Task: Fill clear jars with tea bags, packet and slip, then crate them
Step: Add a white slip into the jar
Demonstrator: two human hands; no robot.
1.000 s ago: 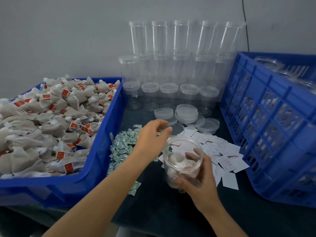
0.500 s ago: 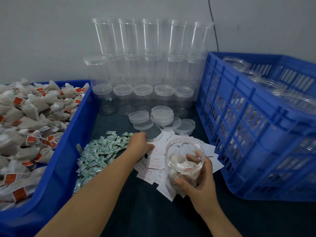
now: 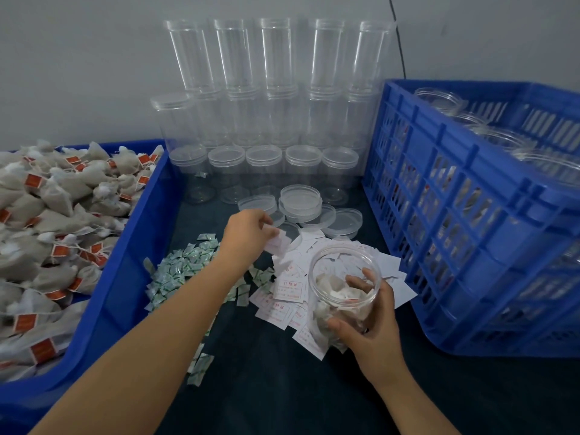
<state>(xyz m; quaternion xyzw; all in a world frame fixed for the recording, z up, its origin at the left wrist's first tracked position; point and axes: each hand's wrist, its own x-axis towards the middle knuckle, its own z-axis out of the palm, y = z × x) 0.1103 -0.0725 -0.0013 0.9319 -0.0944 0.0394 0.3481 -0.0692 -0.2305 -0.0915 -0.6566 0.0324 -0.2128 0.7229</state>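
Right hand point(image 3: 373, 328) is gripping the open clear jar point(image 3: 343, 287), fingers curled round its wall; tea bags point(image 3: 332, 288) are sitting inside. Jar is standing on the scattered slips point(image 3: 290, 290), near the blue crate point(image 3: 470, 233). Left hand point(image 3: 248, 237) is pinching one slip point(image 3: 277, 244) above the pile.

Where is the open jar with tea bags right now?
Head view, lower centre-right: the open jar sits in the right hand, over the paper slips, beside the slatted crate.
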